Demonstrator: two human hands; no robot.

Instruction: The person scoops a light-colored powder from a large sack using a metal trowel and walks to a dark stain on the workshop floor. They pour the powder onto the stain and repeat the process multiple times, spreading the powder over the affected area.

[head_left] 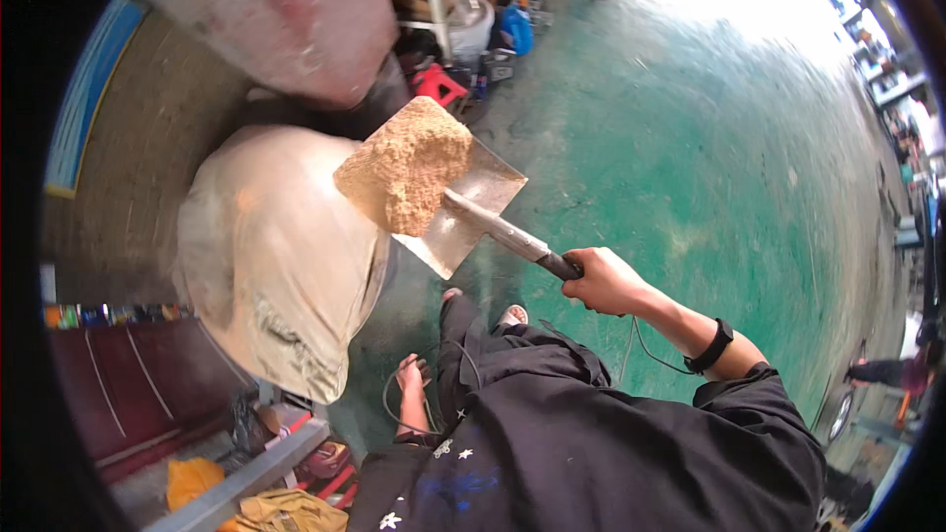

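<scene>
Above the green floor point(680, 217), a person is holding up a shovel point(505, 234) with just the right hand point(603, 281). Those fingers are wrapping tight around the dark part of the handle, maybe because one hand is carrying all the weight and a loose grip would be letting the shovel twist. The wide metal blade point(496, 177) is facing up, and a heap of tan crumbs point(419, 163), looking like sawdust, is sitting on it. Facing up like that is probably stopping the crumbs from sliding off. Most of the heap is lying toward the far left end, so the front is likely pulling down hard. The left hand point(414, 372) is hanging low beside the leg, its fingers bending loosely, and I am seeing nothing inside it. Perhaps it is hanging there so it is not getting in the shovel's way. A thin cord point(385, 396) is looping close by, and I cannot tell if it is touching that hand. On the left, a big pale cloth bag point(276, 236) is bulging just beside the blade; I cannot tell if they are touching.
</scene>
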